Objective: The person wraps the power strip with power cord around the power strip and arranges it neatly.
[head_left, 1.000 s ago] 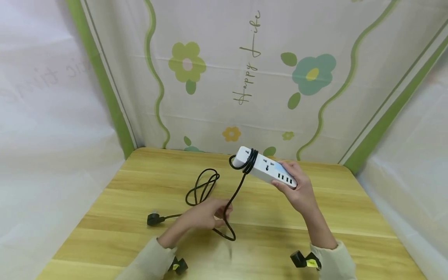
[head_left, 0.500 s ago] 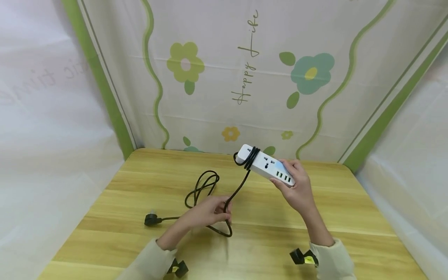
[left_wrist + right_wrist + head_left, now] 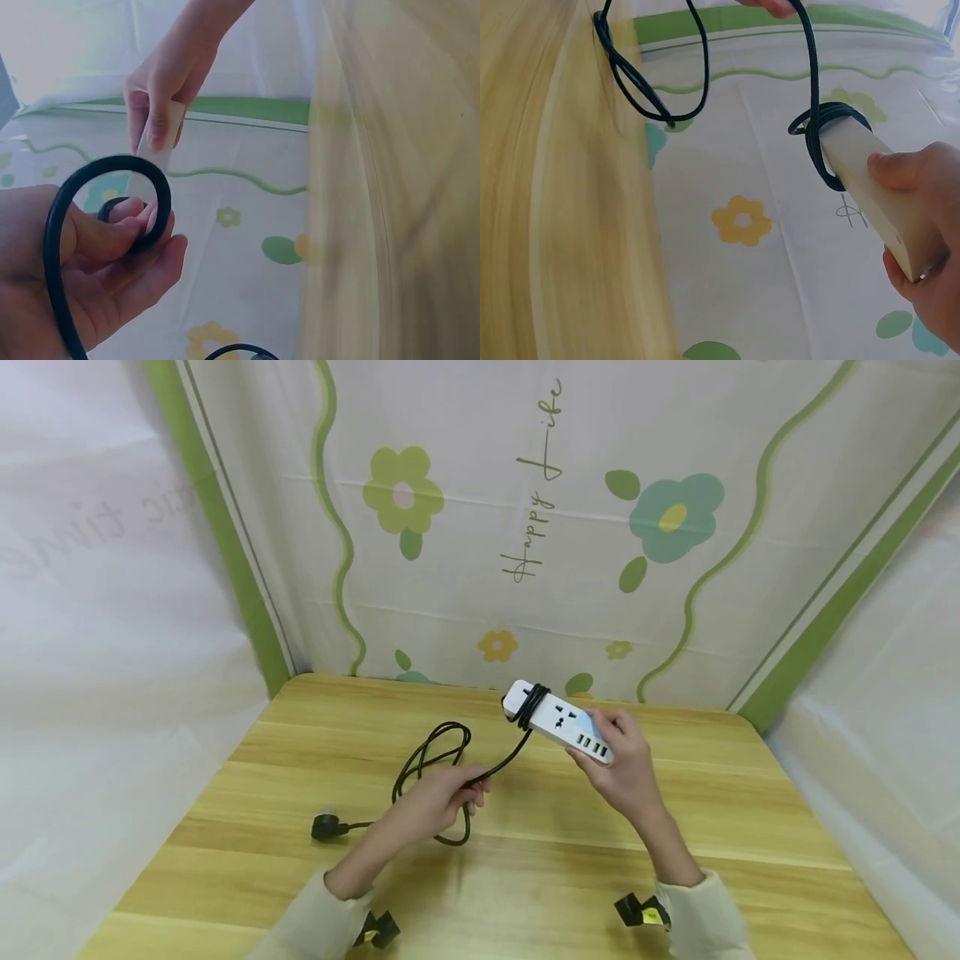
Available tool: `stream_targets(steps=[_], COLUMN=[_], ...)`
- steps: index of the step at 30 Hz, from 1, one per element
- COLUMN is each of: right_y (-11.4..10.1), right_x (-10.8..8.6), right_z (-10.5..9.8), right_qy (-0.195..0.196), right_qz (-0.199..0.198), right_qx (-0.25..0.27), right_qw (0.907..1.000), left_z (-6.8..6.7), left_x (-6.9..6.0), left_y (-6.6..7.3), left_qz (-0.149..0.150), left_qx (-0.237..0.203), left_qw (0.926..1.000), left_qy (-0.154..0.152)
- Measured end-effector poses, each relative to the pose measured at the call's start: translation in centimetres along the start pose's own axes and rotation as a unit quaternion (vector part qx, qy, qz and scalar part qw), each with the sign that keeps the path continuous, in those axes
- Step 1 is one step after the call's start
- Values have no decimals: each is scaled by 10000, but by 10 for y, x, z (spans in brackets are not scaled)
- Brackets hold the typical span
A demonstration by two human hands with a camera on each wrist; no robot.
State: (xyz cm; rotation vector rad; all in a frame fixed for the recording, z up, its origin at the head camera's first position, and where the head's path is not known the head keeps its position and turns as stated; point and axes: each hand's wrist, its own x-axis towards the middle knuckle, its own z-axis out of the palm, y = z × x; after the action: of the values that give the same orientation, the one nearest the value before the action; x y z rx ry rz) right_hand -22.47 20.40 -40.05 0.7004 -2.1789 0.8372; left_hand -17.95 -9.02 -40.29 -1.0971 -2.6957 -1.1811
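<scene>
The right grip [image 3: 618, 762], thumb and fingers curled about its near end, holds the white strip [image 3: 551, 717] raised over the worktop [image 3: 525, 902], tilted so its other end points up and left of that grip. Sockets [image 3: 559, 723] show ahead of the fingers, with a row of four ports [image 3: 592, 745] right beside them. Several turns of black cord [image 3: 530, 706] wrap around the strip's end farthest from the right grip; from there the cord runs down to the left grip [image 3: 435, 800], which pinches it between thumb and fingers. More loops spread beyond and just nearside of the left grip; how much of them touches the worktop is unclear. The black plug [image 3: 327, 827] rests left of the left grip.
</scene>
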Motion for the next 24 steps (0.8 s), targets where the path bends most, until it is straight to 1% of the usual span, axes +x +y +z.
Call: stream_targets(steps=[3,5,7,9,12,14,17,20,22,24], right_y=[-2,-4,-7,-9,-15,-18,-24,-31,-36,-41], right_x=[-2,-2,-3,-4,-6,-7,-7,-8,-9,-9], right_z=[4,7,9,11,13,14,14,14,14,14], right_qy=[-159,-295,-472,-707,-1095,-1355,-1753,-2190,-2451,-2669], right_qz=[-112,-184,-253,-290,-301,-299,-347,-386,-435,-480], right_qx=[-183,-274,-344,-381,-329,-236,-33,264,479,744], right_qw=[9996,9990,9980,9963,9930,9900,9839,9746,9673,9596], left_z=[-2,-5,-9,-13,-21,-26,-32,-37,-39,-41], left_x=[-1,-2,-3,-4,-6,-7,-9,-11,-12,-12], left_y=[3,3,4,4,5,5,4,1,0,-1], left_qz=[25,57,51,55,-9,44,316,699,877,1006], left_qx=[615,1058,1409,1637,1748,1840,2117,2479,2698,2855], left_qw=[9977,9931,9873,9823,9787,9752,9644,9471,9371,9298], left_qy=[281,506,736,912,1076,1226,1550,1913,2036,2096])
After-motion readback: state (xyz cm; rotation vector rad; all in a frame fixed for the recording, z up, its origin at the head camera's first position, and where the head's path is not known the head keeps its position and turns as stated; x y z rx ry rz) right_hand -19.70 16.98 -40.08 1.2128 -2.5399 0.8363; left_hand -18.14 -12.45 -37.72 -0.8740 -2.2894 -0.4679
